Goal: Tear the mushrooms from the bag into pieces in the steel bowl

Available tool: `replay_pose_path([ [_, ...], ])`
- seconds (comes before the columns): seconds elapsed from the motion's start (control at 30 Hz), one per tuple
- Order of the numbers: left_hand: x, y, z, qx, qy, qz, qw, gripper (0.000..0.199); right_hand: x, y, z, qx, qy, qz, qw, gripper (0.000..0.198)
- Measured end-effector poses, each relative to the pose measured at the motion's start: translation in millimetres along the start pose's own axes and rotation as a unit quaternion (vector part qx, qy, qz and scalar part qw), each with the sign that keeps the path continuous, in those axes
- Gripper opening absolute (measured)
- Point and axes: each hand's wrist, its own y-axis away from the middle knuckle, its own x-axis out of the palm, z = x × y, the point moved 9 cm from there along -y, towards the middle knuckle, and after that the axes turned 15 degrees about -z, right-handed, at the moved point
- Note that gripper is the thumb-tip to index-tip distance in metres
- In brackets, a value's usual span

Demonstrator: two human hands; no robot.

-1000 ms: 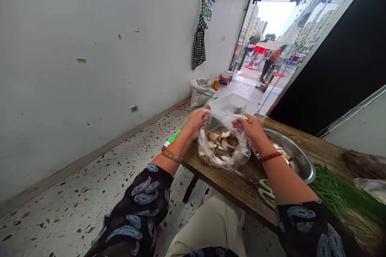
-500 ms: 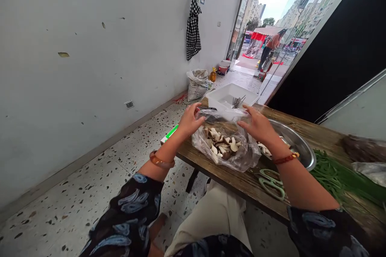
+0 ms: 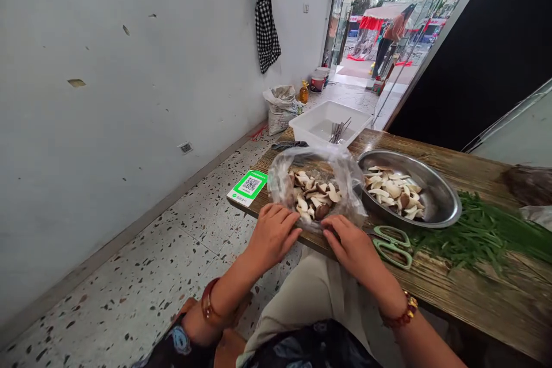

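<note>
Bag of thin clear plastic [image 3: 279, 177], mouth open and rim slumped, sits at the near edge of a brown wooden-plank table [image 3: 487, 299], brown-capped white mushroom pieces [image 3: 318, 202] loose inside. Left hand [image 3: 272, 234] and right hand [image 3: 351, 241] both at its near rim, fingers bent over the plastic; cannot tell whether either is pinching it.

Risk, as judged: a pull toward the body could drag the bag over the edge, spilling pieces onto lap or floor; the limp rim would do little to stop them. Scissors with pale green handles [image 3: 394, 246] lie near the right wrist, close to the edge; a sweeping forearm might knock them down.

Edges: left, a green-and-white QR-code card [image 3: 250, 184] at the table's end; right, a wide stainless-steel bowl [image 3: 442, 195] just beside the bag, more cut mushroom in it; behind, a white rectangular plastic tub [image 3: 317, 131]. Sideways room is tight; upward and back toward the lap looks easiest.
</note>
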Motion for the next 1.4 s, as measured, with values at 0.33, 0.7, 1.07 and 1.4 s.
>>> replay_pose_path([
  [0.33,28.4,3.8,23.3,-0.092,-0.01,0.027,0.995,0.02,15.1,-16.5,-20.2,-0.035,0.06,-0.013,0.998,0.023],
  [0.7,40.6,-2.3,37.0,-0.148,0.018,-0.062,0.987,0.012,-12.6,-47.0,-34.1,-0.041,0.052,-0.105,0.992,0.029],
  [1.07,32.9,-0.2,47.2,-0.196,0.048,-0.111,0.973,0.014,13.2,-81.2,-40.5,-0.034,0.136,-0.065,0.988,0.025],
  [1.4,29.7,-2.0,54.0,-0.235,0.113,-0.144,0.954,0.011,0.7,-75.1,-36.8,-0.082,0.049,-0.091,0.991,0.013],
])
